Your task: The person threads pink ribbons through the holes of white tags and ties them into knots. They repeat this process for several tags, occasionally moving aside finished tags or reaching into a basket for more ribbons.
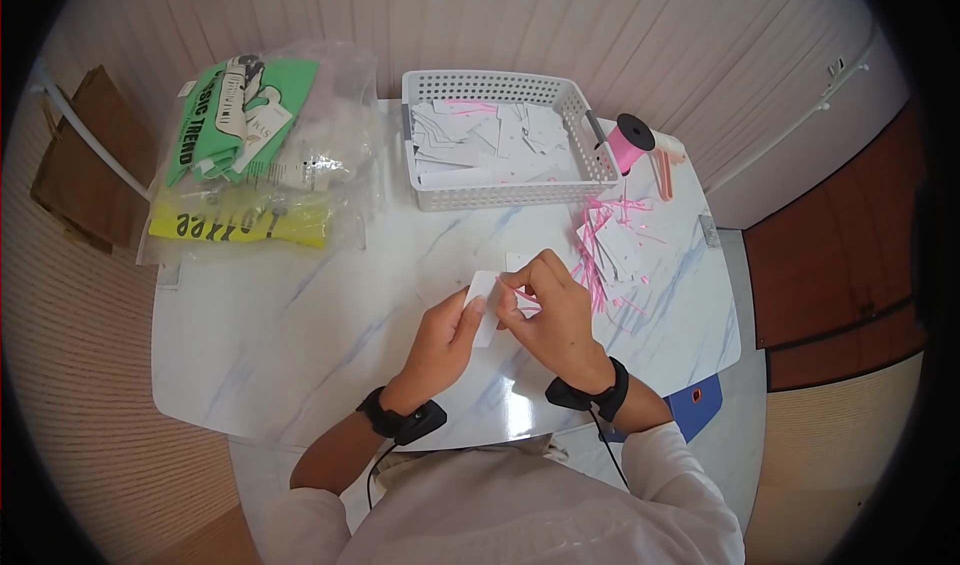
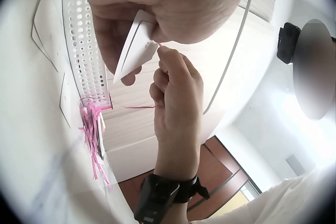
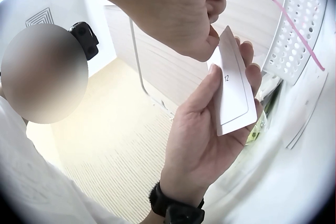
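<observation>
In the head view my left hand (image 1: 437, 337) holds a white card (image 1: 487, 327) upright over the table, thumb on its face and fingers behind. The right wrist view shows a printed 12 and a thin border line on the card (image 3: 235, 106). My right hand (image 1: 562, 323) pinches a thin pink ribbon (image 3: 283, 12) right at the card's upper edge. The ribbon's loose end trails away from the right hand. In the left wrist view the right hand's fingertips (image 2: 167, 50) are close against the card's corner.
A white perforated basket (image 1: 440, 201) of cards stands at the back. Right of it are a pink ribbon spool (image 1: 628, 147) and a heap of cards with pink ribbons (image 1: 612, 250). Bagged clothing (image 1: 250, 145) lies at back left. Loose cards (image 1: 516, 261) lie beyond my hands.
</observation>
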A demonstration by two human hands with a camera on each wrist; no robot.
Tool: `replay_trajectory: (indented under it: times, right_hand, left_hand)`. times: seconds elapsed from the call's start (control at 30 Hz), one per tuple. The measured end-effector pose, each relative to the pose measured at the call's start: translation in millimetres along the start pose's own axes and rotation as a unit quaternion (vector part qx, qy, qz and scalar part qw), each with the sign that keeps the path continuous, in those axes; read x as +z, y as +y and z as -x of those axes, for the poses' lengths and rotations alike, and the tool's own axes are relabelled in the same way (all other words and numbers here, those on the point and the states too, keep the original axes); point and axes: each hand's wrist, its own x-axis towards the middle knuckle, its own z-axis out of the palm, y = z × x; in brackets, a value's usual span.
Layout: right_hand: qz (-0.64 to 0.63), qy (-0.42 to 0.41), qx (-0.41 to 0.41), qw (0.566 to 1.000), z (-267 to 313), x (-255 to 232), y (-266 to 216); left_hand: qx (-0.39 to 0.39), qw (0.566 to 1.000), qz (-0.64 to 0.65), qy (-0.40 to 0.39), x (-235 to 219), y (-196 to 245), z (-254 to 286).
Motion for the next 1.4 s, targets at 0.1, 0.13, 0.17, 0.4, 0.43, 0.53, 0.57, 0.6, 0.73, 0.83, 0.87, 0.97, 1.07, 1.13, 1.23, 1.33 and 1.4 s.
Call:
replay_trajectory:
  times: [0.1,0.13,0.17,0.4,0.43,0.53,0.57,0.6,0.73,0.83,0.87,0.97,1.07,1.13,1.23,1.33,1.4]
  right_hand:
    - [0.013,-0.003,-0.004,1.0,-0.1,-0.2,0.5]
    - [0.019,-0.005,-0.007,1.0,-0.2,-0.3,0.7]
    - [0.019,-0.005,-0.007,1.0,-0.3,-0.1,0.5]
    - [0.015,-0.009,-0.006,1.0,-1.2,-1.0,0.1]
    - [0.009,-0.008,-0.008,1.0,-1.2,-0.7,0.4]
    - [0.011,-0.013,-0.005,1.0,-1.4,-0.7,0.6]
    - [0.011,-0.013,-0.004,1.0,-1.1,-0.7,0.4]
    - [0.018,-0.013,-0.002,1.0,-1.0,-0.6,0.0]
    - [0.045,-0.001,-0.025,0.999,-1.2,-1.3,-4.5]
    - [0.071,0.018,-0.06,0.996,1.2,1.5,0.1]
    - [0.07,0.018,-0.06,0.996,1.7,2.5,0.3]
    - [0.027,0.022,-0.026,0.999,3.2,4.2,2.1]
    - [0.001,0.018,-0.012,1.0,3.9,3.9,5.0]
    - [-0.011,0.014,0.007,1.0,3.6,4.4,4.6]
    - [-0.017,-0.018,0.028,0.999,2.9,2.9,1.4]
    - [-0.076,-0.004,0.021,0.997,0.5,-2.0,-0.5]
    - [-0.126,-0.011,0.065,0.99,-4.8,-8.8,3.0]
  left_hand:
    - [0.008,1.0,0.012,0.009,1.8,0.8,-0.2]
    - [0.008,1.0,0.004,0.015,1.8,-0.9,-0.4]
    - [0.008,1.0,-0.005,0.021,1.6,-1.9,-0.4]
    - [0.007,1.0,-0.006,0.008,-0.2,2.6,-0.1]
    - [0.004,1.0,-0.009,0.003,-0.5,1.6,0.1]
    - [-0.003,1.0,-0.016,-0.004,-0.5,2.2,0.1]
    - [-0.007,1.0,-0.021,-0.005,-0.5,3.1,0.1]
    - [-0.007,1.0,-0.021,-0.005,-0.6,4.2,-0.1]
    - [0.006,1.0,0.001,-0.003,1.3,2.7,-1.8]
    - [-0.017,1.0,0.023,0.007,0.9,4.2,-2.0]
    - [-0.021,0.999,0.022,0.01,0.7,5.1,-2.2]
    - [-0.024,1.0,0.003,0.005,-0.7,4.6,-1.9]
    - [-0.02,1.0,0.01,0.006,0.1,5.5,-2.6]
    - [-0.014,1.0,0.01,0.006,1.6,4.1,-2.6]
    - [-0.003,1.0,0.019,0.008,4.1,0.0,-1.9]
    - [0.015,1.0,0.01,0.003,2.1,0.7,-2.1]
    - [0.02,1.0,-0.011,-0.006,-1.8,-0.5,-1.5]
